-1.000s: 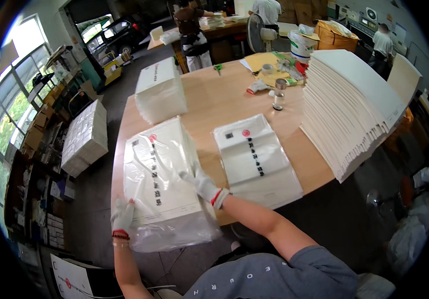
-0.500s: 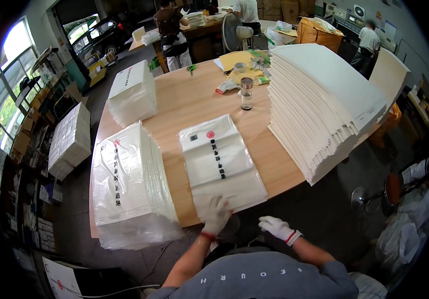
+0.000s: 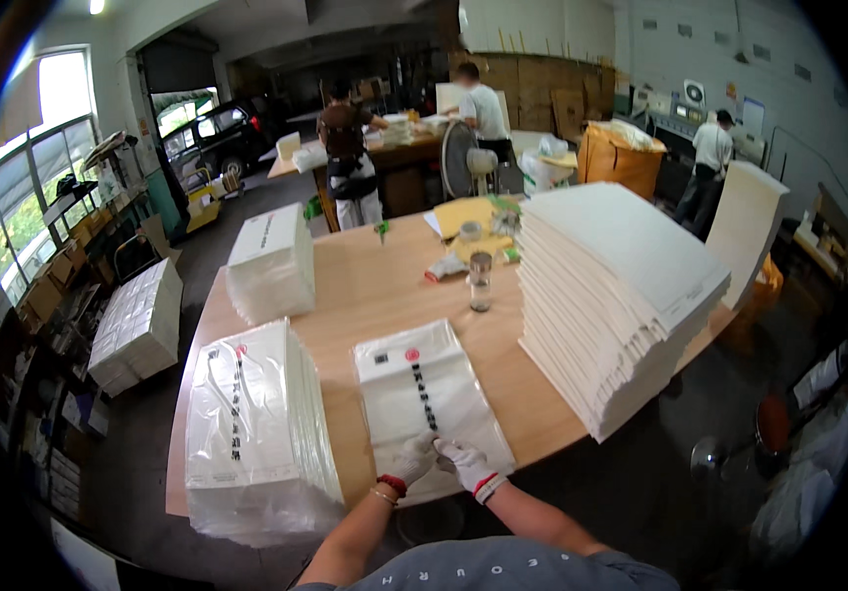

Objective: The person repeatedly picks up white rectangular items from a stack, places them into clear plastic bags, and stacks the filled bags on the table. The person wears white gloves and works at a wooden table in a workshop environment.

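A flat, thin pile of clear-and-white plastic bags point(image 3: 414, 379) with dark printing and a red round mark lies at the table's front. Over its near end, my left hand point(image 3: 411, 459) and my right hand point(image 3: 464, 462) meet, both in white gloves with red cuffs. Their fingers are bent in and the fingertips come together. Anything they pinch is too small to make out. To the left stands a tall stack of the same glossy bags point(image 3: 241, 414). Right of the pile rises a high stack of large cream folded sheets point(image 3: 621, 246).
On the table point(image 3: 365, 286) are a second bag stack point(image 3: 271, 246), a glass jar point(image 3: 481, 286), a tape roll point(image 3: 470, 230), green scissors point(image 3: 381, 229) and yellow paper point(image 3: 463, 212). A stool point(image 3: 772, 424) stands at right. Behind are a fan point(image 3: 457, 161) and several people.
My right hand has come in from beside the table's edge to meet my left hand over the bags. The view has tilted up, showing more of the room.
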